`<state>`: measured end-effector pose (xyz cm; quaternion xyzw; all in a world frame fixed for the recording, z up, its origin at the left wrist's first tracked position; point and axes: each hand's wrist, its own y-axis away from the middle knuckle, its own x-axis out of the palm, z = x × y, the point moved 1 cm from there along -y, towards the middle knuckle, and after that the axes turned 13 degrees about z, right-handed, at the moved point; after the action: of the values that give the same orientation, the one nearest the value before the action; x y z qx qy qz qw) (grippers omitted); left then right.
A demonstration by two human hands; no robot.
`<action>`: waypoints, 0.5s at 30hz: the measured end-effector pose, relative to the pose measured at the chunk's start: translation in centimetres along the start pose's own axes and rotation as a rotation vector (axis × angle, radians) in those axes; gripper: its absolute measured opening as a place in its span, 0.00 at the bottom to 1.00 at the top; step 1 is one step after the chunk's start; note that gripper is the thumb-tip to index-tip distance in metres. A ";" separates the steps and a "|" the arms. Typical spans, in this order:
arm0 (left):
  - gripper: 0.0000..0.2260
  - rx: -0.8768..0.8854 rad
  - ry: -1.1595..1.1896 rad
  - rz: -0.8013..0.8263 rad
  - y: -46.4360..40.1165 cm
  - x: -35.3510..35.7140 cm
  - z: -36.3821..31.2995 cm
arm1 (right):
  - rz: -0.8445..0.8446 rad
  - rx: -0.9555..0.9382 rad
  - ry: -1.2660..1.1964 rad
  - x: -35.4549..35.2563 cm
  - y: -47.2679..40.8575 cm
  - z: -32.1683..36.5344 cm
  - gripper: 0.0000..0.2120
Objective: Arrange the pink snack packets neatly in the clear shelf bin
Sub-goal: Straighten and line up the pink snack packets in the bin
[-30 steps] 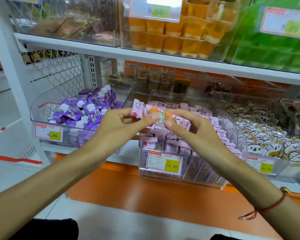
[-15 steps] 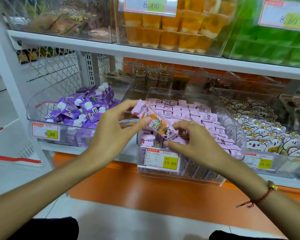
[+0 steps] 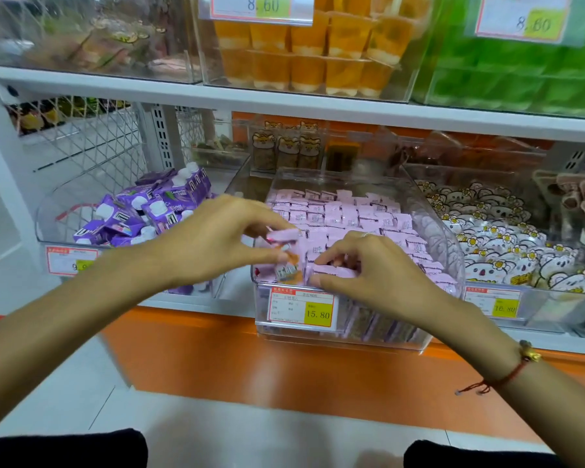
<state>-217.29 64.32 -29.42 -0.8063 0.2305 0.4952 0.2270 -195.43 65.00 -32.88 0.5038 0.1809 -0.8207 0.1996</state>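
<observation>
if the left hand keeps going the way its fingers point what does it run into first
Probably the right hand: the left hand, pinching a pink snack packet, points rightward across the front of the clear plastic shelf bin. Depth is unclear.

At left on the lower shelf a clear bin holds purple cartons (image 3: pixel 142 211) in a loose heap. To the right lie white packets printed with flowers (image 3: pixel 507 251). On the white shelf (image 3: pixel 284 103) above stand orange jelly cups (image 3: pixel 304 59) and green packs (image 3: pixel 520 79).
</observation>
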 end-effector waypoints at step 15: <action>0.15 0.033 -0.460 0.222 -1.8 3.0 0.1 | -0.071 -0.111 0.047 -1.5 1.7 -1.2 0.07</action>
<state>-215.06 65.39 -31.92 -0.6382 0.2679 0.6839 0.2306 -193.05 64.38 -32.25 0.5042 0.2484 -0.8041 0.1936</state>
